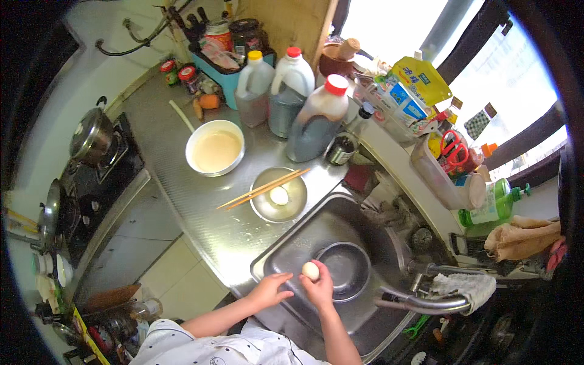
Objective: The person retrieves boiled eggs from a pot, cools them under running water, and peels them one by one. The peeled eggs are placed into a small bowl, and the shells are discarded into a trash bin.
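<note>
Between the thumb and fingers of my right hand (320,285) is a pale egg (310,271), held above the stainless steel sink (292,255). My left hand (272,289) is just to its left, fingers apart and holding nothing. Below and beside the egg, a round metal bowl (353,264) sits in the sink basin. On the counter behind the sink stands a shallow metal bowl (260,211) with a white, egg-shaped thing (279,195) inside. A pair of wooden chopsticks (264,188) lies across that bowl's rim.
A white long-handled pan (190,169) of beige liquid stands on the steel counter (205,219). Behind it are large plastic jugs (315,123) and a dark bottle (342,148). A faucet (424,301) with a cloth (463,289) reaches over the sink's right side. A gas stove (109,169) is at left.
</note>
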### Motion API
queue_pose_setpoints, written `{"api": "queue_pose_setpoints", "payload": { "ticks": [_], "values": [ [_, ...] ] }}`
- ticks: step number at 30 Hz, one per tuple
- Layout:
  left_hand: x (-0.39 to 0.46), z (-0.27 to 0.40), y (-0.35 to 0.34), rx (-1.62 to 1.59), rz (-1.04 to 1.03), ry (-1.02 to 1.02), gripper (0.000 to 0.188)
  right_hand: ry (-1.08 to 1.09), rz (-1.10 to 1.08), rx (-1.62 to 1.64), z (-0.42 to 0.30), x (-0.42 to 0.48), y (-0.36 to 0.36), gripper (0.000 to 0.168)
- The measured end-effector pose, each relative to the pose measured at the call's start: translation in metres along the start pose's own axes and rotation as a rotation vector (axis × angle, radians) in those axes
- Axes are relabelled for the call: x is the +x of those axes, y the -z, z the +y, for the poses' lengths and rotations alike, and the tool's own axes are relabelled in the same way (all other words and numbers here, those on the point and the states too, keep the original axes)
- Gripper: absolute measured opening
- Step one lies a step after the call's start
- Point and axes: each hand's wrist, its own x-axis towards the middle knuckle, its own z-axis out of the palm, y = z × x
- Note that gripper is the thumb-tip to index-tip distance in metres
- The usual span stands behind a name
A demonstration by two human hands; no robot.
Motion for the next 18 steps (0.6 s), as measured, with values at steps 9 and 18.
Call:
{"api": "queue_pose_setpoints", "payload": {
  "ticks": [9,18],
  "values": [
    [-0.060,-0.039,0.028,-0.545,0.623,0.115,0.044,0.565,-0.031,-0.354,-0.077,-0.011,-0.100,0.045],
    [-0.043,-0.080,0.099,-0.629,0.705,0.161,0.049,0.621,-0.056,-0.465,-0.060,-0.006,-0.152,0.041]
  ]
}}
